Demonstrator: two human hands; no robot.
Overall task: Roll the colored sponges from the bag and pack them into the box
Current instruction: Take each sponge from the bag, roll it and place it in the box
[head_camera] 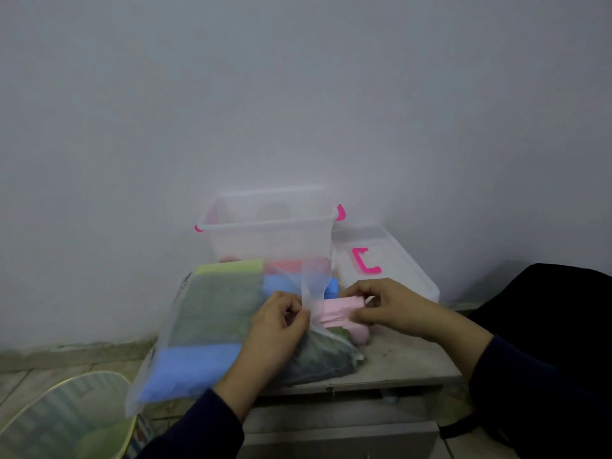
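A clear plastic bag (pixel 185 329) lies on the small table (pixel 407 362), holding green, blue and yellow sponges. My right hand (pixel 384 308) pinches a pink sponge (pixel 334 311) that sticks out of the bag's mouth. My left hand (pixel 278 323) grips the bag's open edge beside that sponge. Behind the bag stands the clear box (pixel 268 226) with pink clips, open on top. Reddish and blue shapes show through its lower front wall; whether they lie inside it I cannot tell.
The box's clear lid (pixel 390 256) with a pink handle lies to the right of the box against the wall. A yellow-rimmed basket (pixel 66 422) stands on the floor at lower left. A dark object (pixel 546 309) fills the right side.
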